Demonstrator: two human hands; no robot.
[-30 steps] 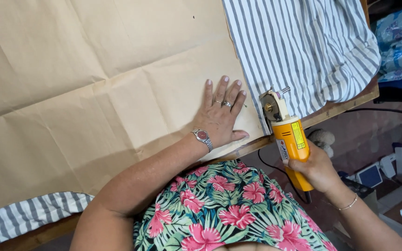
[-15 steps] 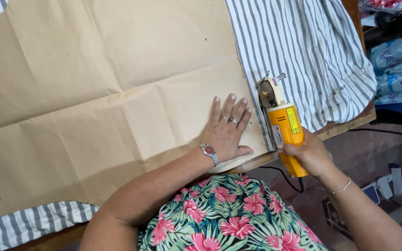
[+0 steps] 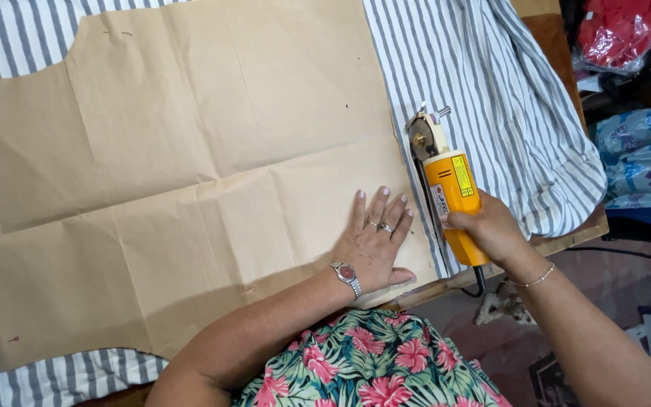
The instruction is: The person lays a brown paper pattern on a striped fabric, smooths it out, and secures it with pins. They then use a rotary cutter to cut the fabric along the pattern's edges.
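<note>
A wooden table [image 3: 566, 240] carried grey-and-white striped cloth [image 3: 491, 98], which covered most of its top and hung in folds at the right edge. A large sheet of creased brown paper [image 3: 190, 173] lay flat on the cloth and reached from the left edge nearly to the near right corner. Left hand [image 3: 374, 241] was open, palm down, fingers spread, pressing the paper close to its right edge; rings sat on two fingers and a wristwatch [image 3: 346, 274] on the wrist. Right hand [image 3: 491, 230] was closed around the handle of a yellow electric cutter [image 3: 450, 188]. The cutter stood on the striped cloth just beside the paper's right edge, blade end pointing away from the person, cord trailing off the near edge of the table. Bundles of coloured fabric [image 3: 642, 154] lay beyond the table's right edge.
</note>
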